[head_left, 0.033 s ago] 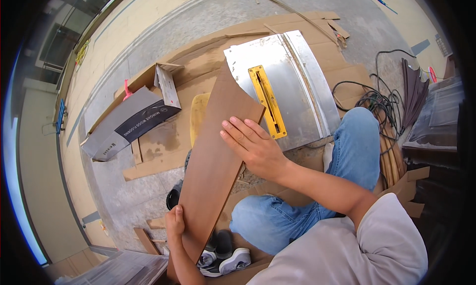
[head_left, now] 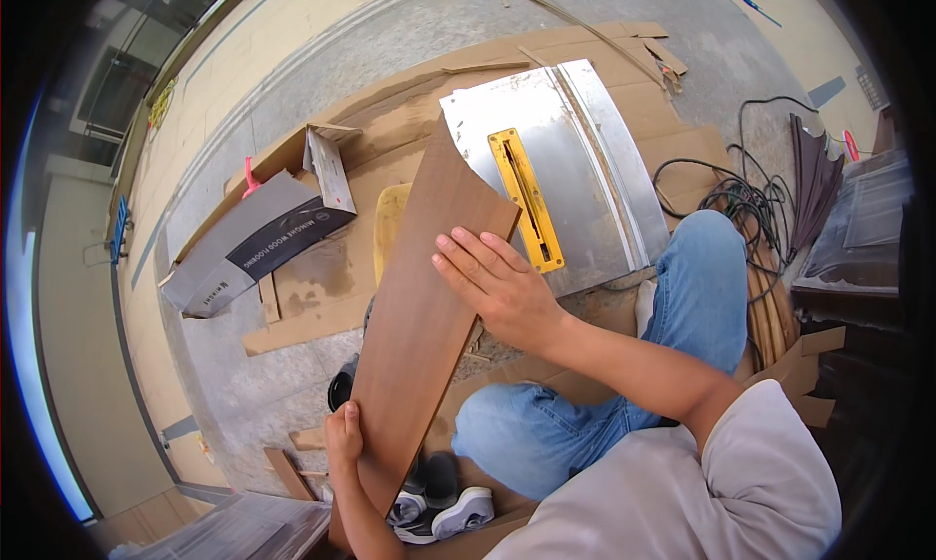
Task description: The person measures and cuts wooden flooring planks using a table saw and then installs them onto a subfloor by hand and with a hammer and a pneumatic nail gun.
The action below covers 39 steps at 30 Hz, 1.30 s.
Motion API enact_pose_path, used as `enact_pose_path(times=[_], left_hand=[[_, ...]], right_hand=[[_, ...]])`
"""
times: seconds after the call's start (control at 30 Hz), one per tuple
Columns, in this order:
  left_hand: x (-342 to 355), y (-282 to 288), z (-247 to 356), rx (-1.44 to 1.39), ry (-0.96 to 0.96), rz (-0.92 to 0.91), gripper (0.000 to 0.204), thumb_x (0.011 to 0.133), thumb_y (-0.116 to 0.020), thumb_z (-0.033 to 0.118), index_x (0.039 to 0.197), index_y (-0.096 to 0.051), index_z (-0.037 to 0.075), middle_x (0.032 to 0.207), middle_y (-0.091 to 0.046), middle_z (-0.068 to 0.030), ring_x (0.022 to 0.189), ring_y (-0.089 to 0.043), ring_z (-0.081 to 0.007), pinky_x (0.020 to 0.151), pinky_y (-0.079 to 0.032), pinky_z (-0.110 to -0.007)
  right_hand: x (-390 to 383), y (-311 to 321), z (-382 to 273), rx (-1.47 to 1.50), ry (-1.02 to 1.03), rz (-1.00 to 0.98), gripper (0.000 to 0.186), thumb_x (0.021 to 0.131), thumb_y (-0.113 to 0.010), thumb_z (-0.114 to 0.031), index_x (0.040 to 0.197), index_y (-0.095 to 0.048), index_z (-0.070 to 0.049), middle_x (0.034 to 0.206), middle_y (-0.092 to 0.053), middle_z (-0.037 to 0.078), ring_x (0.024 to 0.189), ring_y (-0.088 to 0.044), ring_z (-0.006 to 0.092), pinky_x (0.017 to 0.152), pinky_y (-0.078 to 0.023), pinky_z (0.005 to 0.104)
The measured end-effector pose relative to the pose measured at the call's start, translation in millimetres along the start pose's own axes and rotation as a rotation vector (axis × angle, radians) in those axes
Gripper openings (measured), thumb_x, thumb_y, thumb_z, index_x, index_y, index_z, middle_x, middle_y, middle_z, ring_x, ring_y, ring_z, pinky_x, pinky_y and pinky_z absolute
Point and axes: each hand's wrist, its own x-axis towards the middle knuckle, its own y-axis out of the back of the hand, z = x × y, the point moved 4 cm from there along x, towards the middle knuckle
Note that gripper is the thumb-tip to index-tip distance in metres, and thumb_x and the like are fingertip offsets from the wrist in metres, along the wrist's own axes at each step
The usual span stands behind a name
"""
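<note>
Slanting lengthwise to the left edge of the bench (head_left: 600, 219), the plank (head_left: 414, 297) lay under your nearer right hand (head_left: 507, 297), fingers outstretched; your left hand (head_left: 343, 438) gripped its side.

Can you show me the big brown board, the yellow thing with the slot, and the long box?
brown board (head_left: 417, 316): head view, middle of its broad face.
yellow slotted plate (head_left: 541, 206): head view, rim right of the slot.
long box (head_left: 278, 243): head view, its dark printed side.
</note>
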Motion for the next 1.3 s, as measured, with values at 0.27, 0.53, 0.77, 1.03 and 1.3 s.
enact_pose_path(times=[0.27, 0.53, 0.77, 1.03, 1.3], left_hand=[[13, -9, 12, -0.077, -0.016, 0.028, 0.063, 0.102, -0.043, 0.054, 0.084, -0.065, -0.002, 0.065, -0.056, -0.0245, 0.06, -0.059, -0.0336, 0.06, -0.045, -0.045], [23, 36, 43, -0.085, -0.016, 0.052, 0.069, 0.105, -0.037, 0.056, 0.075, -0.05, -0.005, 0.059, -0.04, -0.011, 0.062, -0.039, -0.0172, 0.056, -0.036, -0.042], [55, 60, 20, 0.001, -0.066, 0.055, 0.07, 0.103, -0.041, 0.058, 0.076, -0.056, -0.005, 0.057, -0.04, -0.0157, 0.058, -0.039, -0.0182, 0.055, -0.039, -0.042], [83, 27, 20, -0.097, -0.004, 0.031, 0.07, 0.101, -0.045, 0.058, 0.082, -0.062, -0.007, 0.06, -0.05, -0.022, 0.061, -0.047, -0.0195, 0.06, -0.044, -0.042], [117, 69, 31, 0.06, -0.018, -0.108, 0.062, 0.101, -0.046, 0.057, 0.099, -0.073, 0.001, 0.087, -0.07, -0.025, 0.085, -0.067, -0.0429, 0.08, -0.052, -0.046]], right_hand=[[0, -8, 10, 0.0, -0.042, -0.016, 0.046, 0.094, -0.047, -0.012, 0.139, -0.055, -0.003, 0.148, -0.051, 0.011, 0.142, -0.042, 0.0248, 0.121, -0.028, 0.0394], [39, 21, 8, -0.064, -0.053, 0.053, 0.047, 0.094, -0.048, -0.011, 0.14, -0.055, -0.004, 0.148, -0.051, 0.011, 0.141, -0.043, 0.0241, 0.121, -0.027, 0.0392], [35, 9, -2, -0.055, -0.098, 0.091, 0.047, 0.091, -0.051, -0.011, 0.137, -0.057, -0.005, 0.139, -0.055, 0.009, 0.134, -0.048, 0.0238, 0.118, -0.032, 0.0396], [21, -22, 23, -0.045, -0.057, 0.069, 0.047, 0.09, -0.052, -0.01, 0.137, -0.055, -0.002, 0.138, -0.054, 0.012, 0.133, -0.048, 0.0266, 0.118, -0.032, 0.0397], [33, -23, -9, -0.085, -0.159, 0.053, 0.073, 0.067, -0.075, -0.002, 0.138, -0.057, -0.008, 0.148, -0.051, 0.006, 0.134, -0.047, 0.0259, 0.111, -0.035, 0.0383]])
